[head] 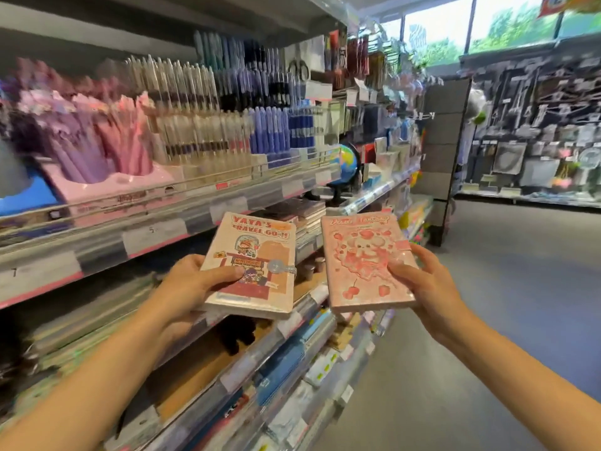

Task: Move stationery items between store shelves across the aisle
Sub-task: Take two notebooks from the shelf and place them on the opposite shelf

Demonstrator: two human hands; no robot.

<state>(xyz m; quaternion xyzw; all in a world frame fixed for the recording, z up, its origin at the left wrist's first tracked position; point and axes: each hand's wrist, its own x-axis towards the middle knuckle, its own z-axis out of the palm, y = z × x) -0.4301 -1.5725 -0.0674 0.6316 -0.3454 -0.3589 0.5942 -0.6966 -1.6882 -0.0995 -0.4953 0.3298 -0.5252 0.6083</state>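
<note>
Stationery shelves (156,242) ran along our left. Our left hand (192,288) gripped a beige notebook (253,265), our right hand (422,281) a pink notebook (364,265), upright, side by side, before the shelves.

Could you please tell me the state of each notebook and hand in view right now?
Left hand: grips the cream notebook, thumb on its cover.
Cream notebook: closed, held up, clasp fastened.
Right hand: grips the pink notebook, thumb on its cover.
Pink notebook: closed, held up beside the cream one.
</note>
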